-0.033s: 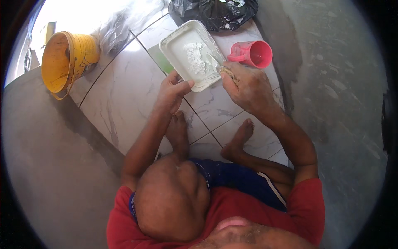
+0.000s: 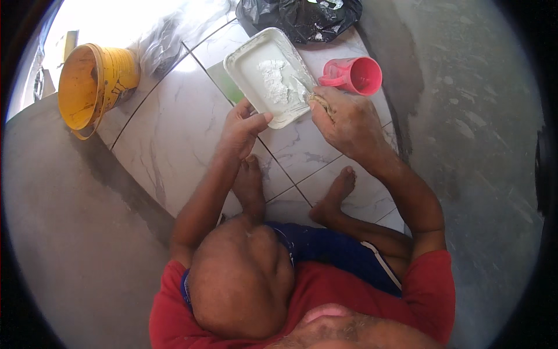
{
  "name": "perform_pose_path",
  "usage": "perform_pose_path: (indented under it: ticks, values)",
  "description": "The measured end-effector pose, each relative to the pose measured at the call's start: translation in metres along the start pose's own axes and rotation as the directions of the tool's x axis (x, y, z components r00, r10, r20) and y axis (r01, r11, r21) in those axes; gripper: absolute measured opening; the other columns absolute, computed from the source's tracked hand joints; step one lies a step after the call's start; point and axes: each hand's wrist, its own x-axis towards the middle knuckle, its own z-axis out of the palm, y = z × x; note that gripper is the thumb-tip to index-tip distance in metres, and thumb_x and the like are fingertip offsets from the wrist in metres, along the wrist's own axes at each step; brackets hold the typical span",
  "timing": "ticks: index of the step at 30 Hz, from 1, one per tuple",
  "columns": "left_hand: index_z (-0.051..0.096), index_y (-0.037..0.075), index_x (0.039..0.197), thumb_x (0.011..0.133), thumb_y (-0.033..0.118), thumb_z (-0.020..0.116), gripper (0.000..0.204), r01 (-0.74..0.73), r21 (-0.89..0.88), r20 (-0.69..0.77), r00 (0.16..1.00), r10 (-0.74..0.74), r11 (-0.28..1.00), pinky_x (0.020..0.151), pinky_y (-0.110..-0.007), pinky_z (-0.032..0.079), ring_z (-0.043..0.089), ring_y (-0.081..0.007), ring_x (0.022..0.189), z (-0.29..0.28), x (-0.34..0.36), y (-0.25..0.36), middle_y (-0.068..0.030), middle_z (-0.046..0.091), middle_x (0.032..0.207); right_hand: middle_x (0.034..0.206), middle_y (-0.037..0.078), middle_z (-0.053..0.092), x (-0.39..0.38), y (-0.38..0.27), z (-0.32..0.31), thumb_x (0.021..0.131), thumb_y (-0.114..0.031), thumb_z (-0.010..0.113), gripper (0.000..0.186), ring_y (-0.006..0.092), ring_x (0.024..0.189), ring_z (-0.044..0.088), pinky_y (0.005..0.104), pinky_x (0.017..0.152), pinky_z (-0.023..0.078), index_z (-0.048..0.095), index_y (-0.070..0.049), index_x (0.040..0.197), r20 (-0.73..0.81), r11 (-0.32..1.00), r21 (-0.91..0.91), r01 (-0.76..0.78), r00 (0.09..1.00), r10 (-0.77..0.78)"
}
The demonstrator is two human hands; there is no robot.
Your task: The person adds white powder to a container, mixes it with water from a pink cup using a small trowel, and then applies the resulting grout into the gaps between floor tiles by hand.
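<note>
A white rectangular tray (image 2: 247,61) is tilted a little in front of me, its inside and rim smeared with white. In it lies a patch of white powder or paste (image 2: 276,81). My left hand (image 2: 243,127) grips the tray's near left corner, with the thumb over the rim. My right hand (image 2: 353,121) is closed round the light brown handle of what looks like a putty knife (image 2: 302,90). Its white-coated blade rests inside the tray's right side; my fingers hide most of the handle. Just beyond my right hand, a pink mug (image 2: 366,75) lies on its side or leans, handle toward the tray.
Behind the tray sits a black plastic bag (image 2: 296,23) with white residue. At the left, a stained yellow bucket (image 2: 119,75) is tipped toward me, near some clear plastic (image 2: 165,46). Marbled tiles (image 2: 163,128) cover the floor between grey walls (image 2: 465,116). My bare feet (image 2: 250,186) are below the tray.
</note>
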Motion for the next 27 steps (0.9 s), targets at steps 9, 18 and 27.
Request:
perform_pose_path:
  ticks: [9,18,27]
  values:
    - [0.048,-0.005,0.135,0.078,0.005,0.072,0.062,0.036,0.013,-0.004,0.999,-0.036,0.999,0.099,-0.033,0.045,0.060,-0.0218,0.113,0.010,-0.003,0.003,-0.0154,0.061,0.126,0.065,0.022,0.061,0.010,-0.006,0.004,0.088,-0.020,0.057,0.021,0.0410,0.064,0.063,0.0512,0.062,0.049,0.061,-0.002,0.079,0.099,0.987,0.099,-0.126,0.988,0.116]
    - [0.047,-0.007,0.135,0.077,0.005,0.073,0.064,0.029,0.031,-0.022,0.999,-0.029,0.999,0.102,-0.036,0.044,0.059,-0.0236,0.116,0.009,-0.004,0.001,-0.0165,0.060,0.126,0.064,0.021,0.062,0.017,-0.007,-0.001,0.089,-0.022,0.059,0.021,0.0396,0.062,0.064,0.0500,0.061,0.050,0.062,-0.002,0.080,0.060,0.992,0.029,-0.125,0.991,0.123]
    - [0.049,-0.003,0.134,0.078,0.011,0.075,0.064,0.040,0.088,-0.026,0.999,-0.038,0.995,0.097,-0.033,0.046,0.060,-0.0199,0.110,0.013,-0.006,0.002,-0.0114,0.061,0.121,0.063,0.021,0.062,0.015,-0.006,0.013,0.089,-0.022,0.059,0.022,0.0382,0.061,0.065,0.0490,0.060,0.051,0.062,-0.001,0.081,0.045,0.997,0.057,-0.058,0.997,0.055]
